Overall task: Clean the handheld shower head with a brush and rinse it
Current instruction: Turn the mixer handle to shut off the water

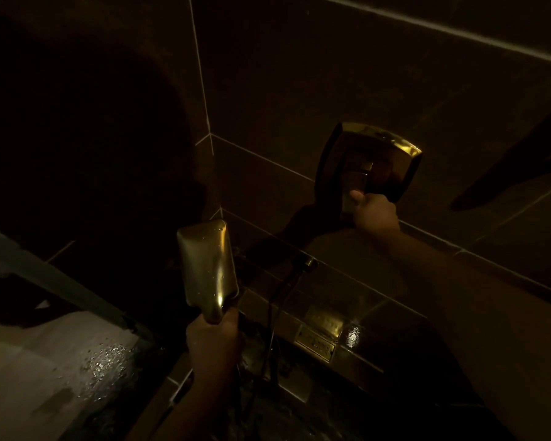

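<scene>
- The shower corner is very dim: dark tiled walls (pixel 299 74) with pale grout lines, and a wet floor (pixel 102 361) glinting lower left.
- A shiny plate (pixel 368 160) is set in the right-hand wall, with a lever (pixel 353 186) at its middle.
- The right hand (pixel 374 213) is curled around that lever, thumb up against it. I judge this to be the tap control, though no water is visible.
- The left hand (pixel 213 342) is wrapped tight around the neck of the shower head (pixel 207 268), just below its broad part.
- The shower head stands upright above that fist, its smooth back towards me and its spray face turned away, so I cannot tell how clean it is.
- Droplets sit on the back of the shower head, so it is already wet.
- A dark hose (pixel 280 300) hangs beside it, running down from a fitting on the wall.
- No brush is visible anywhere, in either hand or nearby.
- My guess is that the scrubbing is finished and this is the rinse, either about to start or being shut off; which one, I can't say.
- Left to do, probably: finish rinsing and hang the shower head back up.
</scene>
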Tool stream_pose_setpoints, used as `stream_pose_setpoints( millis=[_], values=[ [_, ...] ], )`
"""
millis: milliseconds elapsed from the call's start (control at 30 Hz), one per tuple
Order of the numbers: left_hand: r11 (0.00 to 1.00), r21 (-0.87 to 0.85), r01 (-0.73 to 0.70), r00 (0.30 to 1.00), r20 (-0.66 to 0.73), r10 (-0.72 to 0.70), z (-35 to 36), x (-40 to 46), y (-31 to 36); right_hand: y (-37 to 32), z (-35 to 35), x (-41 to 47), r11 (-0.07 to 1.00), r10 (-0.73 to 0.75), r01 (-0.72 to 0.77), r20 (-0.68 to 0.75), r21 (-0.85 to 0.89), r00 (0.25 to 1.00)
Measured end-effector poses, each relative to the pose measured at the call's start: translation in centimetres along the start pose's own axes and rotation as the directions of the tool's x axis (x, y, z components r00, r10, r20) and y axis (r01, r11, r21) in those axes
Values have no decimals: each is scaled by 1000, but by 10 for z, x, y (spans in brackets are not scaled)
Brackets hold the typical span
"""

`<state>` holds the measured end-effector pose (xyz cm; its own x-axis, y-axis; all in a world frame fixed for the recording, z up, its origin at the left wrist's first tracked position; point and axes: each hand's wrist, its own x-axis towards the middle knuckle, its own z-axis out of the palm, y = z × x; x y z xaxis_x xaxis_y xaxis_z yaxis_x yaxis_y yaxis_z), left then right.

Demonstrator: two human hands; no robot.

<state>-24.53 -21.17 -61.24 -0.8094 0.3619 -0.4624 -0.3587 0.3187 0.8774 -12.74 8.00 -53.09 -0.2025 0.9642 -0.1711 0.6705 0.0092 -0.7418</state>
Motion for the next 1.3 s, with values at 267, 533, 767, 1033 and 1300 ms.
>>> stream_pose_setpoints(
  millis=[267, 533, 767, 1033, 1300],
  values=[
    [1000, 25, 8, 1000, -6, -8, -4, 1, -7, -5, 0, 1, 999, 48, -48, 8, 2, 999],
    [998, 53, 32, 999, 10, -33, -8, 2, -15, -1, -1, 2, 1000, 20, -20, 20, -18, 1000],
    [997, 40, 65, 997, 45, -67, -8, -2, -20, 0, -1, 1, 1000, 8, -8, 25, -7, 1000],
    [994, 47, 100, 993, 59, -102, -15, -10, -32, -2, -1, 0, 998, 7, -5, 18, -69, 1000],
    [993, 26, 112, 993, 40, -113, -16, -18, -36, -1, -2, 2, 998, 8, -7, 20, -58, 1000]
  ],
)
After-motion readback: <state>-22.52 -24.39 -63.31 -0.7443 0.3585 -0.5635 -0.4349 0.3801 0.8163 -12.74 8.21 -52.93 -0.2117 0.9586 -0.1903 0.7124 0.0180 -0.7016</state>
